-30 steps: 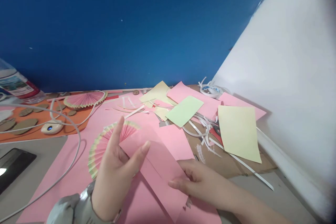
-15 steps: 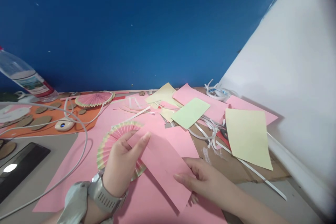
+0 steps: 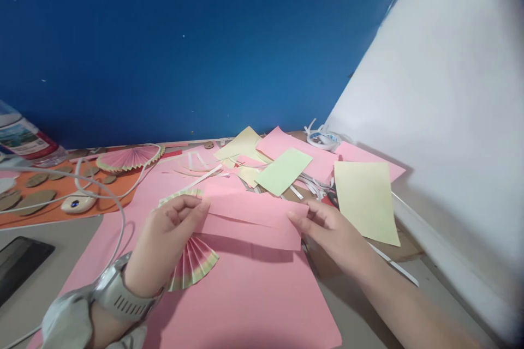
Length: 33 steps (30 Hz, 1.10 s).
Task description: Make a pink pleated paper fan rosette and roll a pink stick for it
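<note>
A folded pink paper strip (image 3: 254,217) is held level above the table between both hands. My left hand (image 3: 164,234) pinches its left end, fingers closed on the edge; a watch and grey sleeve sit on that wrist. My right hand (image 3: 327,229) pinches the right end. Under my left hand lies a pleated pink fan with a green-yellow rim (image 3: 192,262), resting on a big pink sheet (image 3: 254,305) that covers the table in front of me.
Loose yellow (image 3: 364,202), green (image 3: 284,170) and pink papers and white strips lie behind. A tape roll (image 3: 323,138) sits at the back right. At the left are a second fan (image 3: 129,157), an orange sheet, a white cable (image 3: 118,212), a bottle (image 3: 20,139) and a dark phone (image 3: 20,262).
The pink strip was turned from a slant to lie level. My right hand moved up to its right end, and my left hand closed from spread fingers into a pinch on its left end.
</note>
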Motion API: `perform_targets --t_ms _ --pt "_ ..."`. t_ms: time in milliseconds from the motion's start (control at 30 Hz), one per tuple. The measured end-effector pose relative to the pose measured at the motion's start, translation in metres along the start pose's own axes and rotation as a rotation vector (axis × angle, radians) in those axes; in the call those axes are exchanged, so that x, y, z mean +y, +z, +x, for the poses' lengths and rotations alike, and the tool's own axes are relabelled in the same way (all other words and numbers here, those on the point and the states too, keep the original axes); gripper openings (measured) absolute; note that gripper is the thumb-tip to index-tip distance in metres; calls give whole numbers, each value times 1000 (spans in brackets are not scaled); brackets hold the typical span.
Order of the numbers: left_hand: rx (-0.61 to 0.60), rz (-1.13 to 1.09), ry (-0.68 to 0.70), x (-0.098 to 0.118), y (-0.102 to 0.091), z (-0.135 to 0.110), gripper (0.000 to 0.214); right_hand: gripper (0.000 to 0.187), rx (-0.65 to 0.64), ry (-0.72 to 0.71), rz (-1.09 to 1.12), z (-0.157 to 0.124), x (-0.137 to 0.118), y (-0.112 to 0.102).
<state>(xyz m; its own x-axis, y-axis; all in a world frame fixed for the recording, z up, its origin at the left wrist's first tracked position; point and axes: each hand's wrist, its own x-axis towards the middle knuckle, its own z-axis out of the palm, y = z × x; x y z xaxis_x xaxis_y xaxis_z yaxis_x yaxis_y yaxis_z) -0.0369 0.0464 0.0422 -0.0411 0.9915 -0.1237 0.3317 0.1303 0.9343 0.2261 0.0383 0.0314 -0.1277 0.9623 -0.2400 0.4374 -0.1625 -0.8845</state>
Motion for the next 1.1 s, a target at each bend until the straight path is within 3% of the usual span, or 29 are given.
perform_targets --t_ms 167,300,433,500,567,667,800,933,1000,1100 --pt "-105 -40 -24 -3 4 -1 30 39 85 4 -71 2 -1 -18" --pt "-261 7 -47 -3 8 -4 32 46 48 -6 -256 0 1 -32" --pt "-483 86 -111 -2 10 -7 27 43 63 -3 -384 1 6 -39" --pt "-533 178 -115 -2 10 -8 26 41 75 -3 -429 3 8 -39" --pt "-485 295 -54 -3 9 -8 27 40 95 -19 -454 4 10 -37" --pt "-308 468 117 -4 5 -6 23 40 147 -53 -448 6 11 -33" --pt "-186 569 275 -6 3 0 25 37 155 -110 -360 6 5 -28" --pt "-18 562 406 -9 9 -2 60 29 117 -208 -232 4 0 -23" --pt "-54 483 349 -8 14 -8 69 28 89 -229 -199 2 1 -20" --pt "-249 226 104 -6 22 -19 30 28 71 -212 -140 2 4 -14"
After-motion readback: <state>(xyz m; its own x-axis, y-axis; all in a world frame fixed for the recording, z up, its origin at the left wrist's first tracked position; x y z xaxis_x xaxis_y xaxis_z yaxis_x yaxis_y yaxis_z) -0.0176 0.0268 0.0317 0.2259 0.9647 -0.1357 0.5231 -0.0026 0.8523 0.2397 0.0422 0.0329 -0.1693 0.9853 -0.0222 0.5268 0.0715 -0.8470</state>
